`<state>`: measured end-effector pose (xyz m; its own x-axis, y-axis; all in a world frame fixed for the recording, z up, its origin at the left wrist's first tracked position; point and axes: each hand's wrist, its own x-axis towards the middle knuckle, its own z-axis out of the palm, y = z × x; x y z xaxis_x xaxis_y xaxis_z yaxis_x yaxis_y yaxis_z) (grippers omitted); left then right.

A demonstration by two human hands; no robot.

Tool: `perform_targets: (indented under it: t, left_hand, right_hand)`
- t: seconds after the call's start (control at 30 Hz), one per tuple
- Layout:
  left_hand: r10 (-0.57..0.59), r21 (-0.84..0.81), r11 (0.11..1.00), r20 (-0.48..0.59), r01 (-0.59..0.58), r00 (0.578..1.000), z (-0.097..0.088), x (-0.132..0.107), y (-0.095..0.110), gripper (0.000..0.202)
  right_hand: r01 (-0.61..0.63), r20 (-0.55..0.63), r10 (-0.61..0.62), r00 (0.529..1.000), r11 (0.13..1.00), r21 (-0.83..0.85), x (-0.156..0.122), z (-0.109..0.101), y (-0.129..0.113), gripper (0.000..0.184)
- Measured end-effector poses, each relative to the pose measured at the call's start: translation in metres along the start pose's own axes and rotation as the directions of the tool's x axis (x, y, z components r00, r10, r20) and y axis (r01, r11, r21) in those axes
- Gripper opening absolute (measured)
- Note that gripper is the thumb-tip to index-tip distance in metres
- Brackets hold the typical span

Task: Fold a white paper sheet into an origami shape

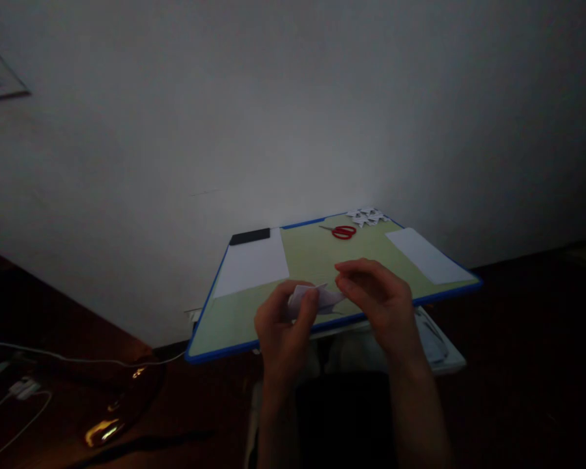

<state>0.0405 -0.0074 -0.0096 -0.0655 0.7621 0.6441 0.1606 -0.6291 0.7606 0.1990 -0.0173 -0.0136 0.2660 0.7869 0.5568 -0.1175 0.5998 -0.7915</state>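
Note:
My left hand (286, 322) is closed around a small piece of folded white paper (300, 299), its thumb pressed on top. Pointed flaps of the paper stick out toward the right. Close to that right end is my right hand (378, 296), with thumb and forefinger curled together in a pinch. Whether anything sits between those fingertips is too dim to make out. Both hands are above the near edge of a pale green board (317, 251) with a blue rim.
Red-handled scissors (343, 232) lie toward the board's back, near several folded white paper pieces (368, 217). White sheets (249, 264) lie at left, a dark flat object (250, 236) at their top edge. Another white paper (427, 255) lies right. A wall (293, 117) stands behind.

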Motion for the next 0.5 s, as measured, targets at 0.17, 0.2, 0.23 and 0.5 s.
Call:
perform_targets:
  t: [0.17,0.2,0.23,0.5]
  left_hand:
    - [-0.003,0.001,1.0,-0.016,0.003,1.0,-0.0008,0.0001,0.0002,0.016]
    - [-0.001,-0.015,1.0,-0.013,0.001,1.0,-0.0012,-0.0001,0.0002,0.015]
    - [0.005,-0.031,1.0,-0.01,-0.005,1.0,-0.0017,-0.0002,0.0,0.014]
    - [0.098,-0.03,0.995,-0.01,-0.098,0.995,-0.004,0.0016,-0.0029,0.008]
  right_hand:
    - [-0.083,-0.014,0.089,0.996,0.964,0.253,0.0011,0.0021,0.0064,0.023]
    - [-0.077,-0.013,0.085,0.996,0.954,0.291,0.0016,0.0023,0.0074,0.022]
    - [-0.065,-0.011,0.072,0.997,0.944,0.324,0.0022,0.0024,0.0082,0.021]
    - [0.021,0.084,-0.059,0.995,0.919,0.394,0.0057,0.0036,0.0014,0.029]
